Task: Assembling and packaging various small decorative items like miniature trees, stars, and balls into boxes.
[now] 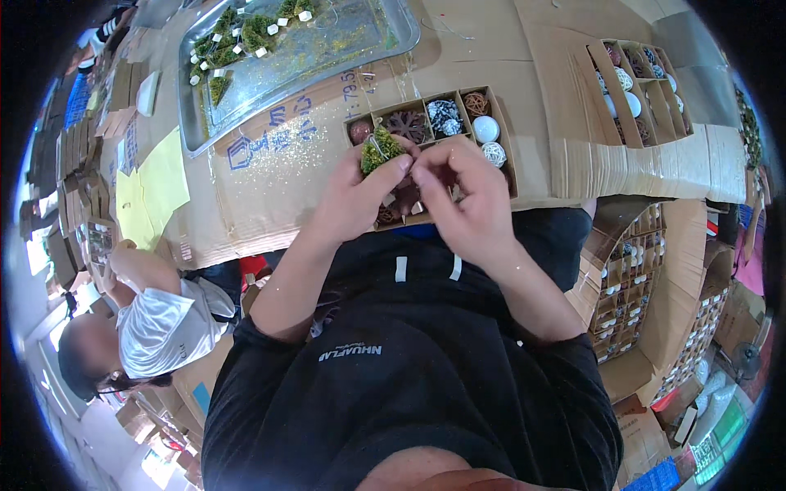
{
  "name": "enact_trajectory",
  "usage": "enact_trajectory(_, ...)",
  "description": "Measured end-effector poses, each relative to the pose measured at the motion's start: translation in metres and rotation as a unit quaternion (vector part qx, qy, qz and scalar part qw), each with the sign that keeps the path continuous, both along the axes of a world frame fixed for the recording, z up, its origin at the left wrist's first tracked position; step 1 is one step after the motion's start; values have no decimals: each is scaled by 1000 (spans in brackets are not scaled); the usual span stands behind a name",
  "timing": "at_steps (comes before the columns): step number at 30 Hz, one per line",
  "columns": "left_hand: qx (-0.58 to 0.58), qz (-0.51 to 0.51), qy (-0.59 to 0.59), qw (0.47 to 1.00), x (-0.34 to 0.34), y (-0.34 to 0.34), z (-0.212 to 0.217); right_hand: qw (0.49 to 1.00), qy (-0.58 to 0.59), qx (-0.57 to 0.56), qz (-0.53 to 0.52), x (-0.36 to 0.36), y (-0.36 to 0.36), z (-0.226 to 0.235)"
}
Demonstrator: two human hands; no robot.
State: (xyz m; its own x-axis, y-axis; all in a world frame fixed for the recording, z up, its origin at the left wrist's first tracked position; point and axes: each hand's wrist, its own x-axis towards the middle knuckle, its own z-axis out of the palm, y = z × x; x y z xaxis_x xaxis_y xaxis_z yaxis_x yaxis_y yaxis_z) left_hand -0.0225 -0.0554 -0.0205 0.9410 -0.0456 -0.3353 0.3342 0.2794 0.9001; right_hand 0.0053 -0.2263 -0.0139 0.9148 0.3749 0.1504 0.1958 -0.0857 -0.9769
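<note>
A small green, glittery, moss-like ornament is pinched between the thumb and fingers of my left hand. My right hand is close beside it, its thumb and fingertips drawn together; what they hold, if anything, is hidden. Both hands are over a divided cardboard box. Its compartments hold a brown snowflake-like piece, a blue-and-white ball, a brown wicker ball, a smooth white ball, a white wicker ball and a reddish ball. My hands cover the near compartments.
A metal tray at the far left holds several green ornaments with white tags. Yellow paper lies on the table's left. Another divided box stands at the right, above a carton of filled dividers. A person works at left.
</note>
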Motion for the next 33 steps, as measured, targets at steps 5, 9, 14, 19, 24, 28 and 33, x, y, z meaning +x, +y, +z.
enact_trajectory(5, -11, -72, -4, 997, -1, 0, 8, 991, 110, 75, -17, 5, -4, 1)
enact_trajectory(9, -44, -144, -2, 989, -3, 4, 8, 943, 272, 191, -22, 18, -5, 13)
enact_trajectory(14, -67, -176, -7, 982, -1, 4, 11, 812, 435, 388, 23, 24, -13, 9)
enact_trajectory(19, -70, -190, -2, 979, -3, 5, 11, 877, 416, 237, 40, 26, -9, 5)
enact_trajectory(24, -73, -238, 7, 969, -3, 5, 5, 867, 447, 211, 54, 32, -9, 5)
enact_trajectory(28, -55, -267, 76, 959, -2, 7, 2, 860, 440, 245, 81, 38, -11, 9)
enact_trajectory(33, -47, -246, 83, 965, 2, 9, 1, 905, 376, 192, 45, 36, -13, 21)
